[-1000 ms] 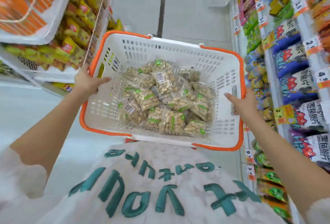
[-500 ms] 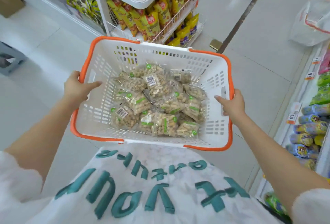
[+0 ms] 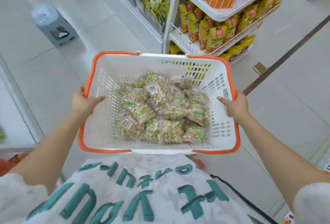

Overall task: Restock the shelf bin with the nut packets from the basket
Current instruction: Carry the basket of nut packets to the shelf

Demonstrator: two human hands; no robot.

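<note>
Head view: the nut packets [image 3: 160, 109] lie in a loose heap on the floor of the basket [image 3: 110, 68], piled toward its centre and right side, none yet removed. We judge each packet to be light, with a soft, crinkly clear film over hard, lumpy contents. The film is likely slippery, so we recommend pinching a packet by a sealed edge or across its flat faces rather than squeezing the middle. Several packets overlap; lifting one may drag its neighbour.

The basket is white slotted plastic with an orange rim, rigid enough to carry by its side walls. Our left hand [image 3: 81, 103] clasps the left rim, thumb inside the wall and fingers outside. Our right hand [image 3: 235, 105] clasps the right rim the same way. Both hands grasp the basket only; neither touches a packet. We hold the basket level in front of the torso, clear of any support.

Below it is a pale tiled floor [image 3: 53, 73]. A white tiered rack [image 3: 180, 38] with yellow and orange snack bags stands just beyond the far rim. A grey step stool [image 3: 53, 25] sits well apart to the left. We cannot tell which shelf bin is the target; none holding matching packets is visible.
</note>
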